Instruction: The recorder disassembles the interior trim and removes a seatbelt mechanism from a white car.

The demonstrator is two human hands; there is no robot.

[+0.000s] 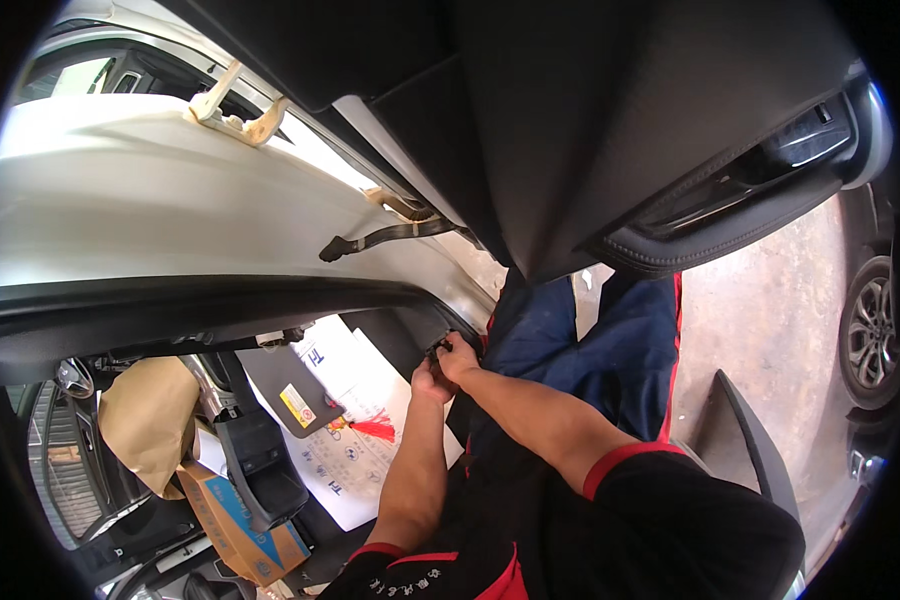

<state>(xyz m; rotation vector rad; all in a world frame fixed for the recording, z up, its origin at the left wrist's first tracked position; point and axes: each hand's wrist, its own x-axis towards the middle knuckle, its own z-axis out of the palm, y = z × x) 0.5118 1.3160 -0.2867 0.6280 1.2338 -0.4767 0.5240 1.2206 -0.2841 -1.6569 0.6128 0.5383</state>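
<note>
My left hand (427, 381) and my right hand (458, 357) meet at the edge of the car's door opening. The fingers of both are closed around a small dark part (438, 349) there; its shape is too small to make out. Both forearms are bare, coming out of black sleeves with red cuffs. Just behind the hands are my blue trousers (570, 350). The open door's black inner trim (610, 130) hangs above the hands.
The silver car body (170, 200) fills the left, with a black strap (390, 235) across it. Inside lie a grey sun visor (288, 388), a red tassel (375, 429), white printed sheets (355, 460), a brown paper bag (150, 420) and a cardboard box (245, 530). Another car's wheel (870, 335) stands on the concrete to the right.
</note>
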